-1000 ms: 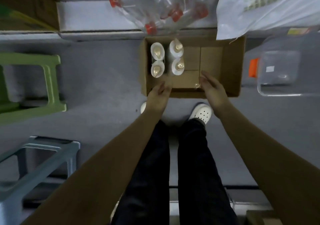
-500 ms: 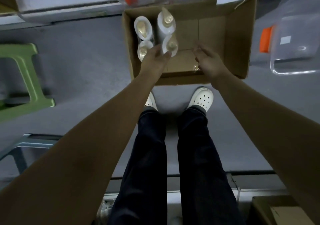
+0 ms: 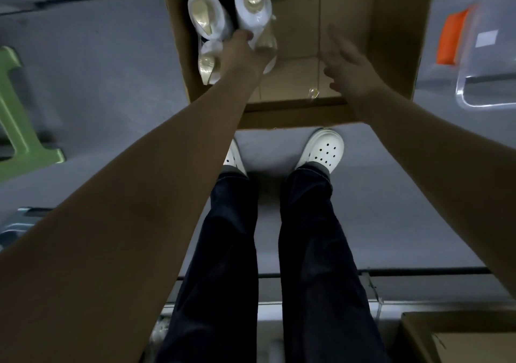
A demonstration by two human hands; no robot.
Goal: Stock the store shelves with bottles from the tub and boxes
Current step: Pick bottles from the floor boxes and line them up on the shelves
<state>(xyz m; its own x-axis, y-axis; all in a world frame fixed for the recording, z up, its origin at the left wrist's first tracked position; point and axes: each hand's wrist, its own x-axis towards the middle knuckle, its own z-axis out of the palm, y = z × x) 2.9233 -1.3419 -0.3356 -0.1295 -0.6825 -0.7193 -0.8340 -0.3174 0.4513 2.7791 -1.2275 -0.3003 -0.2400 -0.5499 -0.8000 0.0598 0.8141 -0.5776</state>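
Left hand (image 3: 242,54) curls gripping; right hand (image 3: 347,68) fingers extended.

A grey floor (image 3: 97,106) filled most of the view under dim light. A green plastic stool (image 3: 16,128) stood on it at 9 o'clock, and part of a blue-grey stool (image 3: 19,219) showed at 8 o'clock.

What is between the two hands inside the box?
Head view: only bare box floor between the left hand, gripping a bottle, and the right hand.
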